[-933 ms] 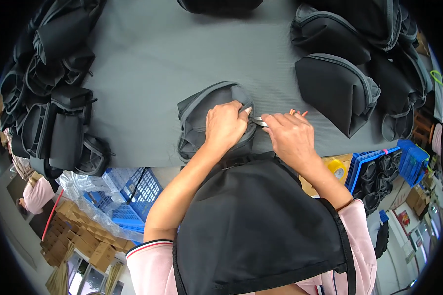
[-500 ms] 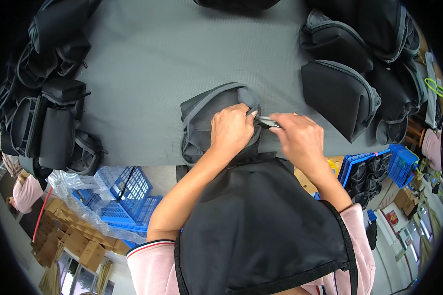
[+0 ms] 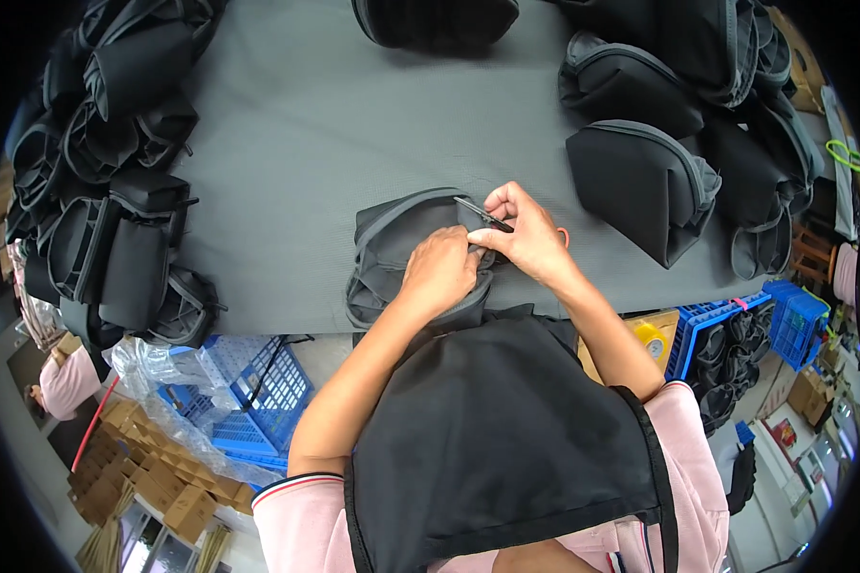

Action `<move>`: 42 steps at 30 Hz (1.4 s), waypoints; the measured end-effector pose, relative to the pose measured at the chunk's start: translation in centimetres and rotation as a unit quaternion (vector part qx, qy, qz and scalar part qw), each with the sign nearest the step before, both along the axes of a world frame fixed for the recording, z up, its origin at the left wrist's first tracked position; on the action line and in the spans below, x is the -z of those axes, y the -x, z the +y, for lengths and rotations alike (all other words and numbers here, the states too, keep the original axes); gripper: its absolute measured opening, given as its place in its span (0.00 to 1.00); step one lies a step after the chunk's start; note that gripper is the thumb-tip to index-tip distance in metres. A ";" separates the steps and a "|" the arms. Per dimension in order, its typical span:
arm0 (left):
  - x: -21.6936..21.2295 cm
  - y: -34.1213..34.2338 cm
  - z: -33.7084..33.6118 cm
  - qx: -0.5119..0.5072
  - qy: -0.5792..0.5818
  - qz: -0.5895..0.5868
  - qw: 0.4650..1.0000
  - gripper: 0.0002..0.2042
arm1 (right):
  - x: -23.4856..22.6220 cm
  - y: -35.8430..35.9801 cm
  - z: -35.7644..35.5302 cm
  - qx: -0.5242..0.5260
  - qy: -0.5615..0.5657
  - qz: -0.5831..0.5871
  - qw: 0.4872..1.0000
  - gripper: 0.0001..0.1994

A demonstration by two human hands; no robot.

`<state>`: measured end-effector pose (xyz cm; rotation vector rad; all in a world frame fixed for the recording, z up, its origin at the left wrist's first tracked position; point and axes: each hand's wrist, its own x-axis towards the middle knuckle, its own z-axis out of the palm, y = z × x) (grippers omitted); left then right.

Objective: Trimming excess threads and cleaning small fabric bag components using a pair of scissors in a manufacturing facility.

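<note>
A black zip pouch with grey lining lies open near the table's front edge, in front of my body. My left hand rests over its right side, fingers pinching the rim. Just beside it, my right hand is closed around a pair of scissors. Their dark metal blades point to the upper left above the pouch's right rim, and a bit of red handle shows behind the hand. Whatever lies between my left fingertips is hidden.
More black pouches are heaped on the grey table at the left and right, with another at the far edge. Below stand blue crates, a yellow tape roll and cardboard boxes.
My right hand has moved up and turned, bringing the scissor blades over the pouch's rim. My left hand stays on the pouch, slightly lower. The whole view has shifted a little.
</note>
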<state>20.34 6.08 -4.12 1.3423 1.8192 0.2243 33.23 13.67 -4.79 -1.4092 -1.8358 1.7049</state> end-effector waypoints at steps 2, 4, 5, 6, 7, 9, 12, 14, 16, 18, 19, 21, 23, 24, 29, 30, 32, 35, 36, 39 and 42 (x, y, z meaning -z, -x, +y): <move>0.2 -0.2 -0.2 0.004 -0.035 -0.022 0.999 0.14 | 1.6 -0.3 -0.5 0.038 0.051 0.044 0.997 0.16; -0.9 -0.1 0.3 -0.011 -0.014 -0.048 0.999 0.15 | 2.5 -0.3 -0.9 0.074 0.101 0.090 0.988 0.16; -1.3 -0.2 0.6 -0.027 0.008 -0.078 0.997 0.17 | 2.7 -0.2 -1.1 0.080 0.053 0.078 0.992 0.14; -1.4 -0.3 0.7 -0.024 0.006 -0.075 0.997 0.17 | 2.6 0.0 -1.3 0.087 0.004 0.066 0.994 0.12; -1.5 -0.4 0.7 -0.032 0.011 -0.082 0.996 0.17 | 2.0 0.4 -1.5 0.087 0.003 0.070 0.994 0.12; -1.8 -0.4 0.6 -0.042 0.017 -0.083 0.996 0.17 | 0.0 1.1 -2.2 0.090 -0.187 0.028 0.978 0.10; -2.1 -1.6 0.9 -0.032 0.022 -0.048 0.998 0.15 | 0.3 0.4 -2.3 0.062 -0.322 -0.013 0.945 0.09; -1.0 -2.0 1.1 0.000 -0.005 -0.001 1.000 0.15 | 0.4 0.2 -1.9 0.025 -0.368 -0.042 0.928 0.10; -1.1 -2.2 1.4 0.045 -0.068 0.056 0.995 0.15 | -0.7 -0.3 -1.5 0.093 -0.203 0.061 0.973 0.10; -1.7 -2.0 1.8 0.039 -0.049 0.050 0.997 0.15 | -1.5 -1.5 -1.6 0.165 -0.074 0.165 0.970 0.12; -2.1 -1.6 1.9 0.028 -0.031 0.044 0.998 0.15 | -2.3 -2.4 -1.9 0.176 -0.065 0.140 0.972 0.14; -2.5 -0.8 1.7 0.024 -0.019 0.013 0.999 0.16 | -0.5 -3.5 -2.7 0.185 -0.077 0.075 0.977 0.14; -2.5 0.3 1.2 -0.016 -0.011 -0.109 0.994 0.17 | 0.0 -4.4 -3.4 0.159 -0.078 0.081 0.981 0.14; -2.8 0.6 1.0 -0.043 -0.072 -0.212 0.974 0.18 | 0.1 -4.6 -3.7 0.132 -0.082 0.084 0.984 0.13; -4.9 1.8 1.1 -0.100 -0.038 -0.355 0.929 0.17 | -2.6 -4.4 -2.6 0.080 -0.120 0.155 0.977 0.11; -5.0 1.8 1.1 -0.105 -0.038 -0.384 0.917 0.16 | -3.2 -4.4 -2.2 0.053 -0.126 0.150 0.979 0.11; -4.9 2.2 0.9 -0.101 0.013 -0.360 0.928 0.16 | -3.9 -4.2 -1.6 0.026 -0.131 0.145 0.980 0.11; -3.9 2.2 0.3 -0.095 0.035 -0.342 0.934 0.15 | -4.2 -3.9 -0.9 -0.005 -0.177 0.132 0.975 0.12; -3.6 2.1 0.1 -0.094 0.007 -0.349 0.932 0.14 | -4.3 -3.8 -0.8 -0.012 -0.191 0.131 0.973 0.12; -3.5 2.5 0.1 -0.080 0.018 -0.324 0.943 0.15 | -4.5 -3.8 -0.4 -0.032 -0.230 0.117 0.966 0.12; -4.1 2.2 0.2 -0.097 0.012 -0.373 0.923 0.16 | -4.1 -3.7 -0.2 -0.043 -0.281 0.106 0.953 0.11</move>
